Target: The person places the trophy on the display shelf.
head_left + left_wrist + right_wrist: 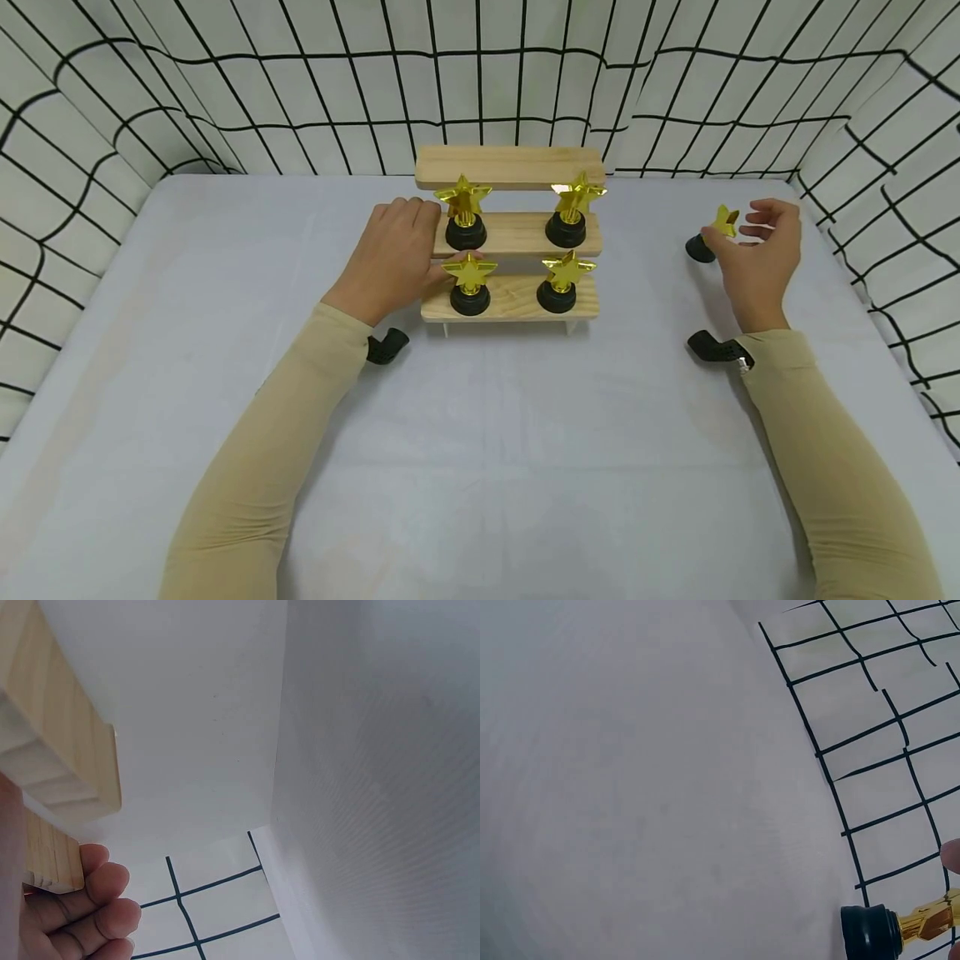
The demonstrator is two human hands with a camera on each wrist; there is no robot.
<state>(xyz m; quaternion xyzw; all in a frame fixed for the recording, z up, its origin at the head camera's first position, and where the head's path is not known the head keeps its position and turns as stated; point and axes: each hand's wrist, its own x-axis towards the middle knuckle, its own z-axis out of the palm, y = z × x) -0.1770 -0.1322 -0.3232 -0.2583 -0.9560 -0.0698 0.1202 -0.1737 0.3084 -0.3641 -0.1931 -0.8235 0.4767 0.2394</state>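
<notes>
A three-tier wooden display rack [517, 310] stands at the back middle of the white table. Two gold star trophies with black round bases are on its middle tier, a left one [465, 231] and a right one [566, 229]. The bottom tier carries two more, left [470, 300] and right [557, 297]. My left hand [397, 254] grips the rack's left side; the left wrist view shows its fingertips [112, 900] curled round a shelf end. Off to the right, my right hand [761, 262] surrounds another star trophy [701, 249], thumb overlapping it, a gap showing between star and fingers.
White cloth covers the table [480, 450]. Black wire grid panels [480, 87] over white sheeting run along the back and both sides. The single trophy stands near the right-hand grid. A black wrist-camera mount [386, 346] juts from the left sleeve, another [712, 347] from the right.
</notes>
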